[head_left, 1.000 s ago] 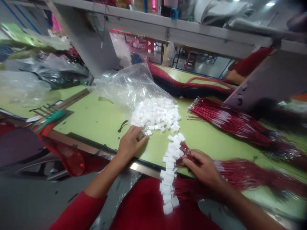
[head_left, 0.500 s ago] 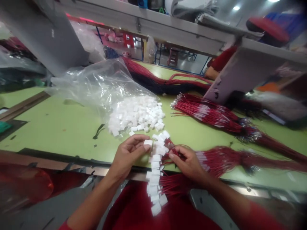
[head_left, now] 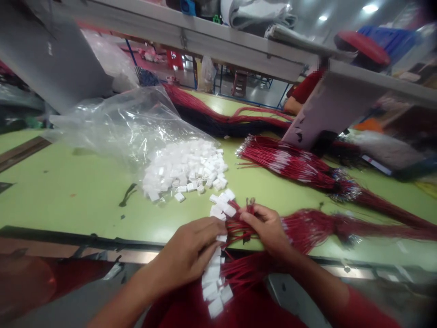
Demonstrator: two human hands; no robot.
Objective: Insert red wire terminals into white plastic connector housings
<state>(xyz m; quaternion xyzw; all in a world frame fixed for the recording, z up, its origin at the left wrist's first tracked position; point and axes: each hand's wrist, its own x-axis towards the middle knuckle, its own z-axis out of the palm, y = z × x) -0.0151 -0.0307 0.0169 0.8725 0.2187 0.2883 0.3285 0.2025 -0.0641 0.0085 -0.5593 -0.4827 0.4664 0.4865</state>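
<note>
Two hands work together at the near edge of the green workbench [head_left: 68,196]: the right hand [head_left: 264,228] pinches red wire ends [head_left: 244,225] shut, while the left hand [head_left: 187,253], just moved across, curls over white plastic connectors [head_left: 213,278] (its grip is hidden). A connector heap [head_left: 182,171] lies far left of them, spilling from a clear plastic bag [head_left: 119,123].

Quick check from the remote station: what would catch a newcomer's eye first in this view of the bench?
The heap of small white plastic connectors spilling from a clear plastic bag stands out on the green workbench, with a bundle of red wires to its right. At the near edge, the right hand grips a bunch of red wires, and the left hand sits beside their row of white connectors.
</note>
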